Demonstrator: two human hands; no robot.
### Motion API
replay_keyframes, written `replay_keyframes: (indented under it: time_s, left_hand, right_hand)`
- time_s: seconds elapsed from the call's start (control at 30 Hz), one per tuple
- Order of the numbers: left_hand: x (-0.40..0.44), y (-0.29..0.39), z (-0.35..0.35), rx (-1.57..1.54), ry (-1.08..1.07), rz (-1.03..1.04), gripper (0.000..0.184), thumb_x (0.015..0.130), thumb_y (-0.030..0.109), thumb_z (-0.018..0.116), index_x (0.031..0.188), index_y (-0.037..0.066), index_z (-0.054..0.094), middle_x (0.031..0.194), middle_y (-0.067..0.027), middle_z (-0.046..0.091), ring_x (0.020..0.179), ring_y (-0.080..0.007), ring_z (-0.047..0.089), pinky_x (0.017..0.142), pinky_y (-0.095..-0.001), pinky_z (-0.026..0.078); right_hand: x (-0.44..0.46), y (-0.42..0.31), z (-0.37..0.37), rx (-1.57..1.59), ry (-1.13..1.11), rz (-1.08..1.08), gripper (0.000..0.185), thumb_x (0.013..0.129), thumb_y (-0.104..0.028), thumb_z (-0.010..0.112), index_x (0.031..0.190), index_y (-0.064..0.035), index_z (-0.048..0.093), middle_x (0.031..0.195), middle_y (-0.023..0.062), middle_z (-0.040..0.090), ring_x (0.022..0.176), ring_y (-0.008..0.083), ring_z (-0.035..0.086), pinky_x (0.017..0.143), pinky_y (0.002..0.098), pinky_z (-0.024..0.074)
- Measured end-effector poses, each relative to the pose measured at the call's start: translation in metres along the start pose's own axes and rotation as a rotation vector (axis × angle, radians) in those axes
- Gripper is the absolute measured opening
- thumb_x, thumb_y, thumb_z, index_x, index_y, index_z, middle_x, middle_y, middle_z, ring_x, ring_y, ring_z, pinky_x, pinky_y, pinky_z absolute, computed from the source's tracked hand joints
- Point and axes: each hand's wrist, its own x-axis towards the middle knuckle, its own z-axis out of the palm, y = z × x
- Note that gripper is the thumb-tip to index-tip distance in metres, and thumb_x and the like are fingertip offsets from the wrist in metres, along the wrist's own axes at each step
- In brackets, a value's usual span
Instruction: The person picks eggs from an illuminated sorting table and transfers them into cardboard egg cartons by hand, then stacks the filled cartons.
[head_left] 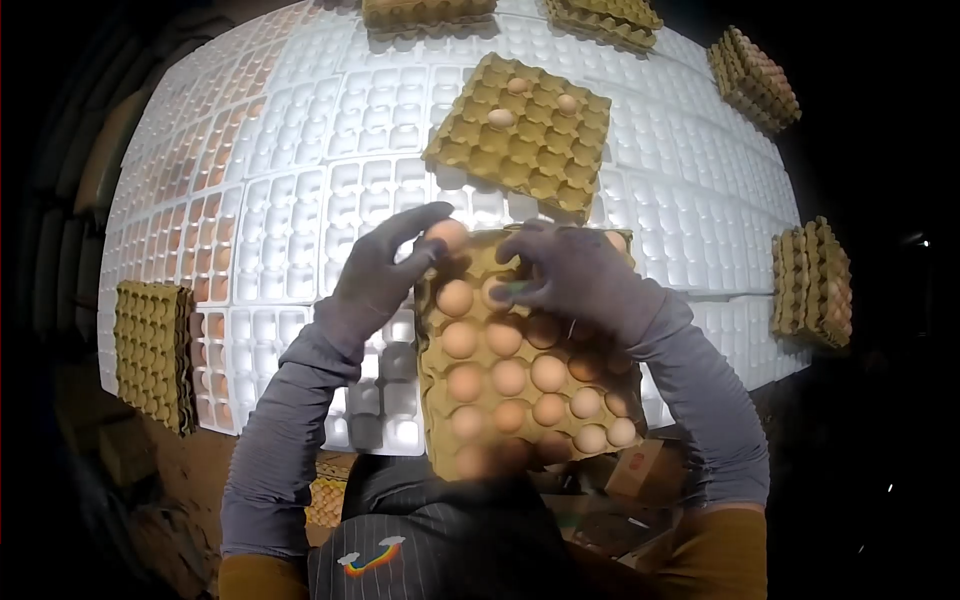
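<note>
My left hand (400, 255), in a grey glove, pinches a brown egg (449, 235) between thumb and fingers at the far left corner of a pulp egg tray (428, 400). Over the far part of that tray, my right hand (550, 268), also gloved, has its fingers curved and apart. The right thumb partly covers an egg (489, 292) in the tray. Rows of brown eggs (508, 377) fill the nearer cups, with a few paler ones (591, 437) at the near right. Some eggs are hidden beneath the right hand and in its shadow.
White plastic egg trays (275, 235) cover the table, with eggs in those on the left (208, 245). Beyond my hands lies another pulp tray (545, 150) with three eggs. Stacked pulp trays stand at the left (152, 350), right (812, 285) and far edge (430, 12).
</note>
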Motion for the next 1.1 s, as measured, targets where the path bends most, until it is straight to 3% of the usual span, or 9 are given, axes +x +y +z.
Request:
replay_keyframes:
  time_s: [0.07, 0.13, 0.2, 0.37, 0.5, 0.63, 0.73, 0.83, 1.1]
  left_hand:
    - [-0.008, 0.011, -0.013, -0.981, 0.183, -0.294, 0.029, 0.103, 0.024, 0.055, 0.123, 0.003, 0.061, 0.105, -0.0091, 0.065, 0.105, -0.0248, 0.066, 0.098, -0.0365, 0.053]
    - [-0.012, 0.008, -0.031, -0.876, -0.063, -0.454, 0.032, 0.099, 0.031, 0.061, 0.119, 0.006, 0.062, 0.107, -0.0106, 0.062, 0.101, -0.0241, 0.067, 0.091, -0.0399, 0.057]
    - [-0.018, 0.017, -0.002, 0.367, -0.113, -0.057, 0.038, 0.093, 0.031, 0.071, 0.119, 0.005, 0.062, 0.114, -0.0125, 0.060, 0.098, -0.0250, 0.068, 0.086, -0.0402, 0.058]
    - [-0.028, 0.012, 0.025, 0.819, -0.156, 0.089, 0.047, 0.082, 0.030, 0.080, 0.120, 0.007, 0.064, 0.127, -0.0184, 0.055, 0.099, -0.0361, 0.067, 0.085, -0.0411, 0.058]
    - [-0.021, 0.022, -0.006, -0.001, -0.235, -0.350, 0.047, 0.089, 0.029, 0.073, 0.128, 0.005, 0.059, 0.114, -0.0132, 0.063, 0.095, -0.0208, 0.068, 0.079, -0.0334, 0.057]
    - [-0.041, 0.037, -0.021, -0.543, -0.182, -0.400, 0.040, 0.092, 0.017, 0.062, 0.130, 0.007, 0.059, 0.116, -0.0107, 0.064, 0.095, -0.0176, 0.067, 0.077, -0.0313, 0.056]
    - [-0.057, 0.036, 0.004, 0.458, -0.192, 0.185, 0.029, 0.089, 0.013, 0.065, 0.117, 0.013, 0.066, 0.134, -0.0143, 0.052, 0.103, -0.0284, 0.064, 0.081, -0.0408, 0.058]
    - [-0.069, 0.033, 0.049, 1.141, -0.190, 0.072, 0.026, 0.085, 0.016, 0.068, 0.111, 0.012, 0.071, 0.148, -0.0113, 0.041, 0.103, -0.0318, 0.058, 0.081, -0.0420, 0.058]
    - [-0.073, 0.034, -0.012, -0.171, -0.250, -0.272, 0.057, 0.093, 0.052, 0.068, 0.129, 0.007, 0.066, 0.137, -0.0111, 0.057, 0.088, -0.0099, 0.061, 0.076, -0.0260, 0.053]
  right_hand:
    - [0.002, 0.000, 0.037, -0.540, -0.002, -0.125, 0.034, 0.086, -0.040, 0.070, 0.098, -0.0087, 0.071, 0.103, 0.0118, 0.066, 0.093, 0.0303, 0.068, 0.082, 0.0424, 0.0530]
    - [0.007, -0.002, 0.038, -0.413, -0.092, -0.073, 0.034, 0.086, -0.040, 0.070, 0.097, -0.0078, 0.071, 0.109, 0.0124, 0.067, 0.092, 0.0312, 0.069, 0.079, 0.0437, 0.0533]
    - [0.008, 0.005, 0.016, -0.130, -0.106, 0.021, 0.032, 0.087, -0.036, 0.070, 0.099, -0.0063, 0.072, 0.112, 0.0124, 0.068, 0.092, 0.0286, 0.069, 0.079, 0.0427, 0.0543]
    - [-0.035, 0.015, -0.007, 1.309, -0.061, 0.154, 0.046, 0.086, -0.015, 0.072, 0.129, -0.0050, 0.059, 0.127, 0.0068, 0.059, 0.096, 0.0180, 0.068, 0.085, 0.0331, 0.0567]
    - [-0.033, -0.023, 0.022, -0.267, -0.083, -0.095, 0.025, 0.091, -0.028, 0.070, 0.110, -0.0123, 0.067, 0.135, 0.0102, 0.053, 0.124, 0.0282, 0.054, 0.091, 0.0410, 0.0520]
    - [-0.035, -0.014, 0.057, -0.526, -0.013, -0.109, 0.030, 0.093, -0.028, 0.066, 0.118, -0.0133, 0.067, 0.142, 0.0107, 0.050, 0.129, 0.0272, 0.051, 0.093, 0.0379, 0.0508]
    - [-0.057, -0.004, 0.045, 0.159, 0.306, -0.094, 0.030, 0.088, -0.030, 0.073, 0.104, -0.0047, 0.072, 0.137, 0.0126, 0.051, 0.112, 0.0283, 0.056, 0.086, 0.0420, 0.0519]
    - [-0.089, -0.004, 0.036, 1.220, 0.088, 0.322, 0.053, 0.099, -0.049, 0.056, 0.126, -0.0035, 0.064, 0.118, 0.0080, 0.062, 0.100, 0.0176, 0.062, 0.077, 0.0292, 0.0535]
    - [-0.115, -0.057, 0.044, 1.421, 0.292, 0.344, 0.043, 0.097, -0.026, 0.062, 0.132, -0.0066, 0.047, 0.118, 0.0103, 0.061, 0.102, 0.0228, 0.067, 0.072, 0.0309, 0.0571]
